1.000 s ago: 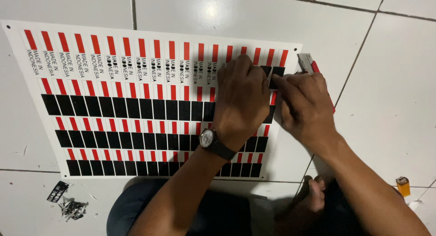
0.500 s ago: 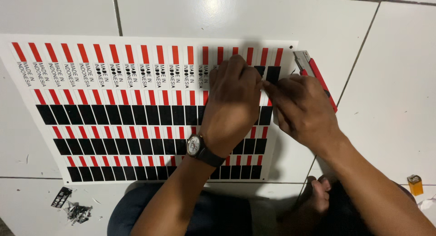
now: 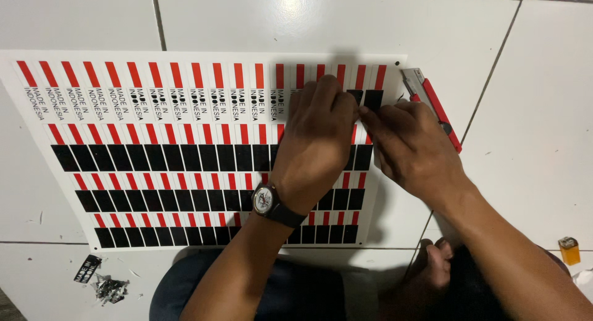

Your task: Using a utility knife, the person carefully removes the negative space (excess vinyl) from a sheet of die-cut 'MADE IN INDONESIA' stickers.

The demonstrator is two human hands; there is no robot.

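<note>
A white sticker sheet (image 3: 386, 219) with rows of red-and-black labels lies flat on the tiled floor. My left hand (image 3: 315, 142), with a wristwatch (image 3: 265, 200) on it, presses down on the sheet's upper right part, fingers curled. My right hand (image 3: 414, 148) meets it fingertip to fingertip and pinches a small black sticker piece (image 3: 372, 100) in the top row near the sheet's right edge. The labels under both hands are hidden.
A red utility knife (image 3: 432, 105) lies on the floor just right of the sheet, behind my right hand. Peeled scraps (image 3: 108, 287) and one loose black label (image 3: 88, 268) sit at the lower left. A small orange box (image 3: 568, 250) lies at the right. My foot (image 3: 426, 278) shows below.
The view has shifted a little, so the sheet sits differently in frame. Both hands stay at the sheet's top right corner, fingertips still together.
</note>
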